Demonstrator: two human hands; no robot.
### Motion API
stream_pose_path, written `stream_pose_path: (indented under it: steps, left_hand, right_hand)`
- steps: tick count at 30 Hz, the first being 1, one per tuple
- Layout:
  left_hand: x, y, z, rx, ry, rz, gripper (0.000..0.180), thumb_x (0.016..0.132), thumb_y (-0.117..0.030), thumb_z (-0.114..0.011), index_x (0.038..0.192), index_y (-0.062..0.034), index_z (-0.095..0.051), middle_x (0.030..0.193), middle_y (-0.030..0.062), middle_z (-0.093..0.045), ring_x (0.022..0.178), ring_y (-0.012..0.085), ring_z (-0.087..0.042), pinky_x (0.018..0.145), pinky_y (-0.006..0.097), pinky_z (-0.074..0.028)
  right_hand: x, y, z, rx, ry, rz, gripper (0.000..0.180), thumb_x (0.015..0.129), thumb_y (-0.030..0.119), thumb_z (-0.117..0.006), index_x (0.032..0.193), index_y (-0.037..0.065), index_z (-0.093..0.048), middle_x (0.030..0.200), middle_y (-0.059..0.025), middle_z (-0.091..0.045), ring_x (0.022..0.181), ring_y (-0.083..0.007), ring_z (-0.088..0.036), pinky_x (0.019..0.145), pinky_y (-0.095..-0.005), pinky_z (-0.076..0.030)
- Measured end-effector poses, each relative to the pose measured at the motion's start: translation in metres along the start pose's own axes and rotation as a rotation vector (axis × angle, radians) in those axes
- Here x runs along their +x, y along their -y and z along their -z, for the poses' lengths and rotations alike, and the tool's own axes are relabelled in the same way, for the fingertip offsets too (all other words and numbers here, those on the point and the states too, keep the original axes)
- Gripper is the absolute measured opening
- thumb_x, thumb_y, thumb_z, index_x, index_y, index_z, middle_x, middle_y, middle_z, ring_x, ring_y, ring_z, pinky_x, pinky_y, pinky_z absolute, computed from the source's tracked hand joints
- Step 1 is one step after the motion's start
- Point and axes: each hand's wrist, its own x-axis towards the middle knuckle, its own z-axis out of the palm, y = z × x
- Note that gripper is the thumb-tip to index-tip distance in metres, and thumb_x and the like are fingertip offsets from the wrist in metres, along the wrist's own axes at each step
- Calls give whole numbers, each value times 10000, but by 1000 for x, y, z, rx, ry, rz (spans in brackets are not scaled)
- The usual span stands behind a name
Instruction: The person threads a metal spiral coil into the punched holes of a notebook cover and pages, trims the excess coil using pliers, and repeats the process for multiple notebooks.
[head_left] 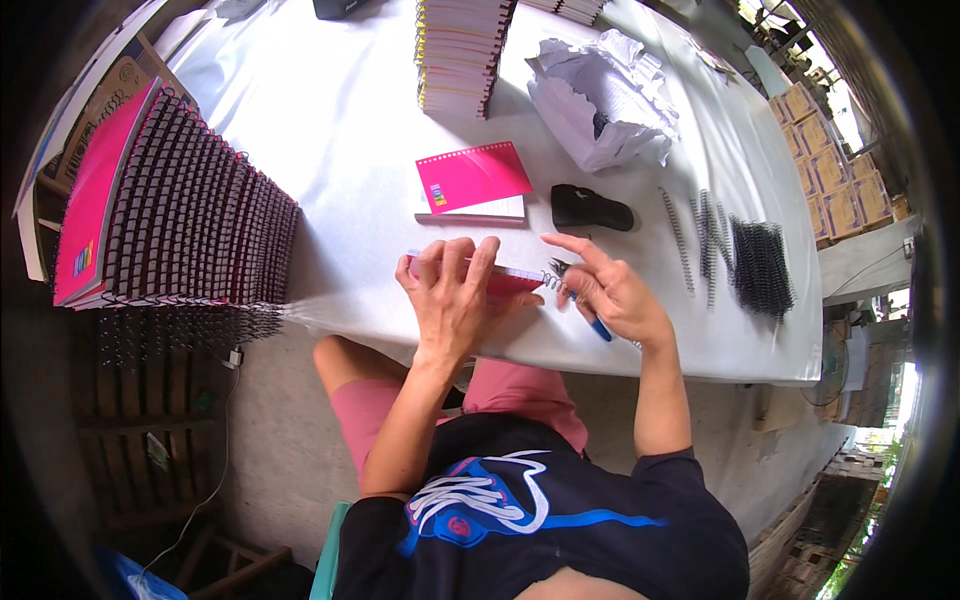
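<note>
My left hand (pixel 455 290) lies flat on a pink notebook (pixel 505 280) at the near edge of the white table (pixel 340 130), pressing it down. My right hand (pixel 605 290) grips blue-handled pliers (pixel 580 300), whose tip sits at the end of the notebook's black spiral wire (pixel 548 275). A second pink notebook (pixel 472 180) lies just beyond my hands, spiral side away from me.
A tall slanted stack of pink spiral-bound notebooks (pixel 170 210) stands at the left. Loose black spiral coils (pixel 740 255) lie at the right. A black tool (pixel 590 208), crumpled white paper (pixel 605 100) and a stack of unbound pads (pixel 460 55) sit farther back.
</note>
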Motion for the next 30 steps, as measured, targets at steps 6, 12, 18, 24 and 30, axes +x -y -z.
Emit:
stream_pose_path:
  steps: [6, 12, 18, 24, 30]
  left_hand:
    - [-6, 7, 3, -48, 37, -71, 507, 591, -562, -744, 854, -158, -587, 913, 40, -474, 973, 264, -425, 943, 586, -245]
    - [-4, 11, 7, -92, 49, -78, 512, 578, -533, -770, 813, -125, -569, 904, 50, -477, 973, 285, -415, 947, 561, -279]
    - [4, 10, 8, -128, 66, -117, 512, 555, -499, -795, 730, -81, -554, 976, 78, -461, 1018, 297, -370, 926, 460, -324]
    - [1, 14, 10, -152, 96, -104, 520, 568, -519, -777, 709, -80, -537, 1018, 90, -443, 1067, 312, -351, 994, 539, -253]
    - [2, 18, 9, -221, 116, -121, 505, 598, -560, -739, 752, -110, -567, 1050, 73, -431, 1081, 302, -372, 995, 602, -205]
  right_hand:
    - [-3, -33, -11, -403, -252, 581, 271, 939, 143, -518, 1200, 100, -576, 690, -51, -585, 578, -96, -520, 542, -252, -436]
    - [10, -19, 22, -123, 77, 98, 262, 963, 189, -464, 1185, 96, -570, 852, -130, -636, 774, -150, -609, 728, -282, -485]
    - [46, -92, 74, -960, -401, 447, 317, 872, 30, -478, 1153, 109, -600, 1031, -182, -646, 976, -211, -629, 868, -368, -479]
    - [33, -59, 19, 927, 254, 520, 293, 745, -78, -619, 1035, -37, -640, 1055, -241, -636, 1030, -299, -613, 945, -396, -465]
    - [46, -57, -1, 815, 387, 666, 161, 723, -19, -676, 879, 1, -709, 968, -218, -668, 990, -312, -635, 938, -411, -467]
